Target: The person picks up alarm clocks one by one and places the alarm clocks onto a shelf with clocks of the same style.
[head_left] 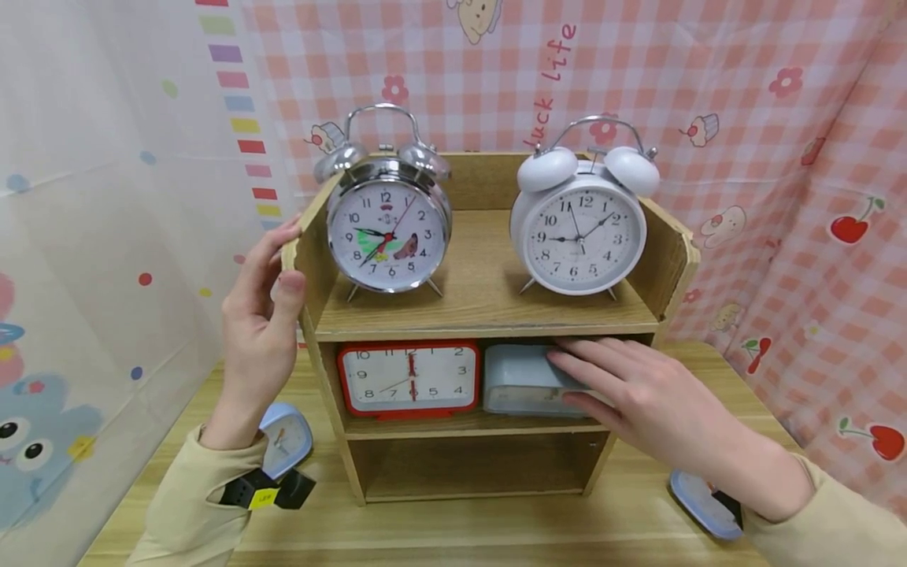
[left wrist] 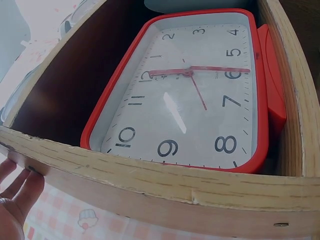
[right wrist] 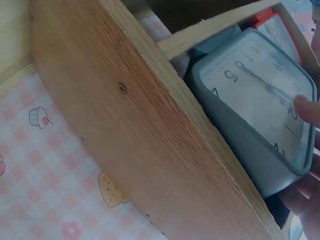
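Blue-grey box-shaped clock: I see it at the right end of the middle board of the wooden shelf, tipped forward.
Right hand: thumb on its face, fingers over its top, partly closed around it and hiding its right end from my head view.
Left hand: loosely spread, fingertips against the shelf's left side panel.
Neighbour: red-framed rectangular clock crowds its left.
Top board: silver metal twin-bell clock left, white twin-bell clock right.
Table: small light-blue clocks near the left and right edges, wrists partly covering both.
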Tool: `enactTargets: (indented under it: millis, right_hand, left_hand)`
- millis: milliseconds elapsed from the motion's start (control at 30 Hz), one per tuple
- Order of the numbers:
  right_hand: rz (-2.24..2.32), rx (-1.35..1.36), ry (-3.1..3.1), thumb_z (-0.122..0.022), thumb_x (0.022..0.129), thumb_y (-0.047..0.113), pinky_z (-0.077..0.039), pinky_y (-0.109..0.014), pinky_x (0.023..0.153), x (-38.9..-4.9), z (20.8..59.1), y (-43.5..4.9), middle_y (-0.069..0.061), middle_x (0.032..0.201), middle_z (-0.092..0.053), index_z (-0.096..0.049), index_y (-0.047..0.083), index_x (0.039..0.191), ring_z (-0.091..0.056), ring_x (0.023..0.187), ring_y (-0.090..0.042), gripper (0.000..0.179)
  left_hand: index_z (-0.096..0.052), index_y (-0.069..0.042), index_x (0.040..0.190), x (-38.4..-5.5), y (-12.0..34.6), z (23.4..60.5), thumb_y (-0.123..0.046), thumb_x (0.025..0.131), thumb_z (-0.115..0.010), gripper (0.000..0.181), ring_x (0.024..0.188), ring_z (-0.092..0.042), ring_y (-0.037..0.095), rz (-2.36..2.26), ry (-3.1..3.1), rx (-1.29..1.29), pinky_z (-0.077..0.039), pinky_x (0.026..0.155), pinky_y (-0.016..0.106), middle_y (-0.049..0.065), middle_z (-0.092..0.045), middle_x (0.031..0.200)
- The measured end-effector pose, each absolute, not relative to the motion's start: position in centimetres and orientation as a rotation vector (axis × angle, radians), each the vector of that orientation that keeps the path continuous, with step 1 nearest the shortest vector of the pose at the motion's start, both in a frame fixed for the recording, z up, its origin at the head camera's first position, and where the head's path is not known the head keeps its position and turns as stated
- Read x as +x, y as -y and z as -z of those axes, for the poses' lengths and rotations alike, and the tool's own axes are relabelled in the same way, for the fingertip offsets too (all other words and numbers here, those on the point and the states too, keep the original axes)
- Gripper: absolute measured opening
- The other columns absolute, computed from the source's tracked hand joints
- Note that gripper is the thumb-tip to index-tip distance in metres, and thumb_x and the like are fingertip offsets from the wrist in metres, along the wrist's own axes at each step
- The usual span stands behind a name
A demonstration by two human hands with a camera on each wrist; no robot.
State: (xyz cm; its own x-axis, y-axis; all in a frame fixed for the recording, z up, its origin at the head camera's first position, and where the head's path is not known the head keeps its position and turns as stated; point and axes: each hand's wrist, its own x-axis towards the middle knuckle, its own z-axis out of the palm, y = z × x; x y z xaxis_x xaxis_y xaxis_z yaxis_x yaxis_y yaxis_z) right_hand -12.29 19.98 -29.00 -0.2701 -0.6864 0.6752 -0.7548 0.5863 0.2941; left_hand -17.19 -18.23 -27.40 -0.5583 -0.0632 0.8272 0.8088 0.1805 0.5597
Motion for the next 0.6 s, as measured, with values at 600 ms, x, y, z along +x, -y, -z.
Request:
enactTargets:
  millis: [600]
  right_hand:
    - [0.009, 1.109, 1.864, -0.046, 0.114, 0.031, -0.059, -0.038, 0.086, -12.5, 30.6, -19.8, -0.013, 0.111, -0.076, -0.076, 0.001, 0.120, -0.072, 0.097, -0.028, 0.043]
  left_hand:
    - [-0.053, -0.002, 0.149, -17.1, 18.2, 27.4, -0.033, 0.108, -0.059, 0.052, 0.125, -0.061, 0.011, 1.471, 1.719, -0.708, -0.043, 0.087, 0.018, -0.006, -0.058, 0.157]
